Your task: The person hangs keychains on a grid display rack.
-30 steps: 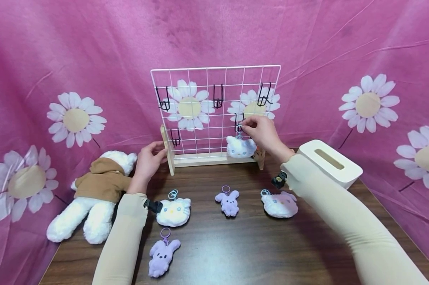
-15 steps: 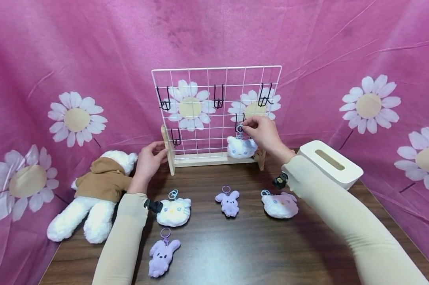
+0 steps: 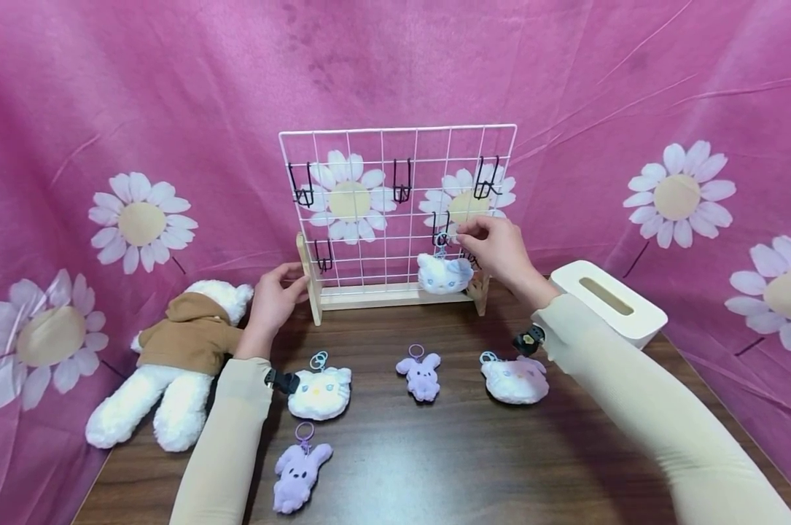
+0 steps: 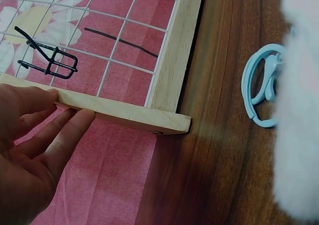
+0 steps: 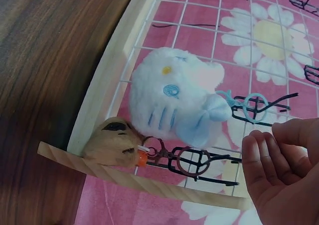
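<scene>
My left hand (image 3: pixel 273 302) pinches the left wooden post (image 4: pixel 127 115) of a white wire grid rack (image 3: pixel 382 131), thumb on one face and fingers on the other. A white cat plush keychain (image 3: pixel 442 274) with a blue bow hangs by its light blue ring (image 5: pixel 255 108) on a black hook (image 3: pixel 440 226) at the lower right of the grid. Just beside that ring is my right hand (image 3: pixel 500 248), holding nothing, its thumb and fingertips close together. Below it, a brown plush keychain (image 5: pixel 112 143) hangs by a brown ring near the right post.
On the table lie two more cat keychains (image 3: pixel 319 394) (image 3: pixel 516 380) and two purple dog keychains (image 3: pixel 423 378) (image 3: pixel 298 477). A teddy bear (image 3: pixel 192 332) lies at the left, a white tissue box (image 3: pixel 608 302) at the right. Other black hooks (image 3: pixel 402 182) stay on the grid.
My right hand has let go of the cat keychain's ring and drawn slightly back to the right. The keychain now hangs from the hook. My left hand has stayed at the post.
</scene>
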Action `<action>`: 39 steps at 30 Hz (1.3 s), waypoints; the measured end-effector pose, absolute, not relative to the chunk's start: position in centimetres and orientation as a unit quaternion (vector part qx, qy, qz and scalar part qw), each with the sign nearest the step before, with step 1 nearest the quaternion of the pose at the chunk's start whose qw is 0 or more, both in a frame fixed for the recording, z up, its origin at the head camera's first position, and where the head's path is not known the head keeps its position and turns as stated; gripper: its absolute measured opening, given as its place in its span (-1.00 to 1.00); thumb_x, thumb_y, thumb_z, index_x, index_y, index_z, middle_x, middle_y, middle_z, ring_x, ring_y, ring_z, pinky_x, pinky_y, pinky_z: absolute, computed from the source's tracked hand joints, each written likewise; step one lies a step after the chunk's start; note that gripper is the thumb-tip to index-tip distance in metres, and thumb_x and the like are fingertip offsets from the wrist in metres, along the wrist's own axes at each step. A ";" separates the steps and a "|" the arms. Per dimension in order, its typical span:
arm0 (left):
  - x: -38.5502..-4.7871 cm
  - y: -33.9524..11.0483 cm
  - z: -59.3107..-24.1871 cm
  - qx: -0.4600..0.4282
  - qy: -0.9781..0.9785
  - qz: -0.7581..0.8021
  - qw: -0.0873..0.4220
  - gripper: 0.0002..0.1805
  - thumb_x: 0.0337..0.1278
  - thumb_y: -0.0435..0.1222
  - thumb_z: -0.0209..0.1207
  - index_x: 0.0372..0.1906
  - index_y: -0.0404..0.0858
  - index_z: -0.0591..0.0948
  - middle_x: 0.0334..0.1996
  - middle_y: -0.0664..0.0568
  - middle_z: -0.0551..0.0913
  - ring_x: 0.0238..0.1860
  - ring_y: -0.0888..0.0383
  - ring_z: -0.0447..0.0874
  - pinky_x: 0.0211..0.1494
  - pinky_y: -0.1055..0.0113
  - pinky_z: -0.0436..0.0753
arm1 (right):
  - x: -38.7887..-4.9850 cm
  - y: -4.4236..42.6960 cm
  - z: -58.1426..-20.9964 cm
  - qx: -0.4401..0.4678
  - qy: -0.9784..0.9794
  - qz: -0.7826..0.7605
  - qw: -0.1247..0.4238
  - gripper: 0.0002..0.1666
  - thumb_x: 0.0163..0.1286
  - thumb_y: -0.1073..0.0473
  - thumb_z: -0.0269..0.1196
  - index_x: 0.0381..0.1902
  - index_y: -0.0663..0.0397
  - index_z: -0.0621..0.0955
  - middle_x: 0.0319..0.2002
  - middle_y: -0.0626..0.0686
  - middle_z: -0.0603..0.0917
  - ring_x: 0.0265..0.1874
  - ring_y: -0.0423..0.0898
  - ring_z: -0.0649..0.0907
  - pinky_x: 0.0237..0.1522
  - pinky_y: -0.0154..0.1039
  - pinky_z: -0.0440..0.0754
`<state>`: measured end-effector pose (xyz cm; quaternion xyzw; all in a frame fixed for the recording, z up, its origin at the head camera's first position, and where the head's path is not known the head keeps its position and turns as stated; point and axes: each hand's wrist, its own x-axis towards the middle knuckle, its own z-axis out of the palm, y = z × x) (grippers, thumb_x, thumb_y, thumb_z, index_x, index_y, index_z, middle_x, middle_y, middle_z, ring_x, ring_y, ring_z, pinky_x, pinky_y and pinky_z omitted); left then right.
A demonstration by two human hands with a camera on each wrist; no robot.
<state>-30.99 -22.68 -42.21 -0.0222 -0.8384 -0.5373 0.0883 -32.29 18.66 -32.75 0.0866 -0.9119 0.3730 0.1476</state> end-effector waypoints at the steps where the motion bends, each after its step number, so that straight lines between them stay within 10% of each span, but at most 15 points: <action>1: -31.0 -22.7 -42.3 -0.022 -0.839 -0.537 0.088 -0.55 0.70 -0.30 0.23 0.48 -0.42 0.62 0.25 -0.42 0.73 0.08 -0.13 0.86 0.04 0.41 0.97 | -32.1 18.8 -32.7 0.088 -0.911 0.375 0.147 -0.75 0.61 0.11 0.40 0.05 0.12 0.86 -0.04 0.21 0.90 -0.11 0.04 0.76 -0.10 -0.27 0.66; 12: -30.9 -22.7 -42.4 -0.026 -0.838 -0.538 0.088 -0.54 0.71 -0.29 0.23 0.49 -0.42 0.61 0.26 -0.44 0.73 0.17 -0.29 0.85 0.07 0.40 0.96 | -28.3 18.1 -31.7 0.120 -0.898 0.397 0.147 -0.80 0.62 0.12 0.41 0.06 0.03 0.87 -0.16 0.17 0.91 -0.30 -0.19 0.71 -0.30 -0.54 0.58; 39: -31.0 -22.8 -42.2 -0.029 -0.838 -0.538 0.090 -0.54 0.70 -0.33 0.23 0.49 -0.44 0.60 0.27 -0.44 0.72 0.15 -0.30 0.85 0.03 0.42 0.97 | -18.7 6.9 -38.8 0.260 -0.852 0.454 -0.033 -0.82 0.51 0.20 0.49 0.03 -0.01 0.86 -0.06 -0.02 0.90 -0.17 -0.30 0.76 -0.08 -0.46 0.85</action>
